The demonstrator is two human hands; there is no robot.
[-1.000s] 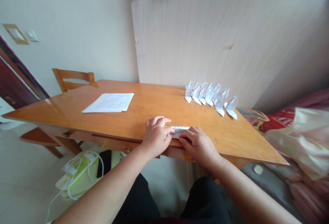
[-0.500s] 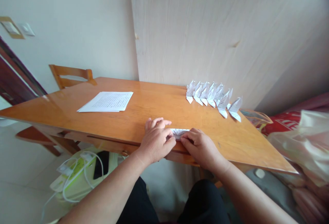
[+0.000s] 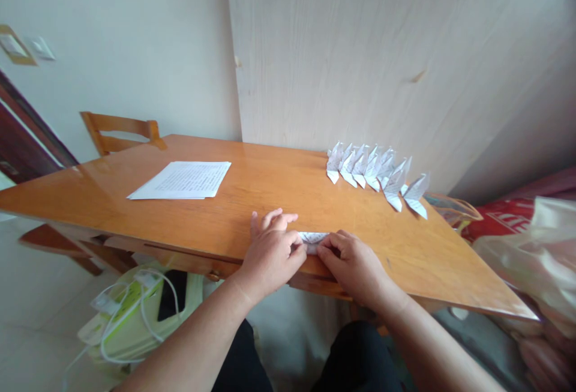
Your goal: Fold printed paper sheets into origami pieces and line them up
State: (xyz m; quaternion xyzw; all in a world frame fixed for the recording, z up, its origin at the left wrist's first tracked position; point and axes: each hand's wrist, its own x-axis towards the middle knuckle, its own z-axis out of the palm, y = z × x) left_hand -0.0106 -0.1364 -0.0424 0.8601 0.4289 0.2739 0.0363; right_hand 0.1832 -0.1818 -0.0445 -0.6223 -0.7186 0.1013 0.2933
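A small folded paper (image 3: 312, 238) with print on it lies at the table's front edge, between my two hands. My left hand (image 3: 273, 252) pinches its left end between thumb and index finger, while the other fingers stretch out above the wood. At the right end, my right hand (image 3: 352, 260) grips the paper with thumb and curled fingers. Both ends of the paper are hidden under the fingers. Several folded paper pieces (image 3: 372, 168), with upright pointed flaps, stand in a row at the back right of the table.
On the wooden table (image 3: 265, 182), a stack of printed sheets (image 3: 184, 179) lies to the left. A chair (image 3: 119, 131) stands behind the far left corner. Below the front edge are a pale stool (image 3: 135, 332) with a white cable and dark phone-like object. Bags (image 3: 535, 248) crowd the right side.
My view has shifted slightly. Both hands keep hold of the folded paper's ends, and its near part appears tilted a little more toward me. The row and the stack have stayed put.
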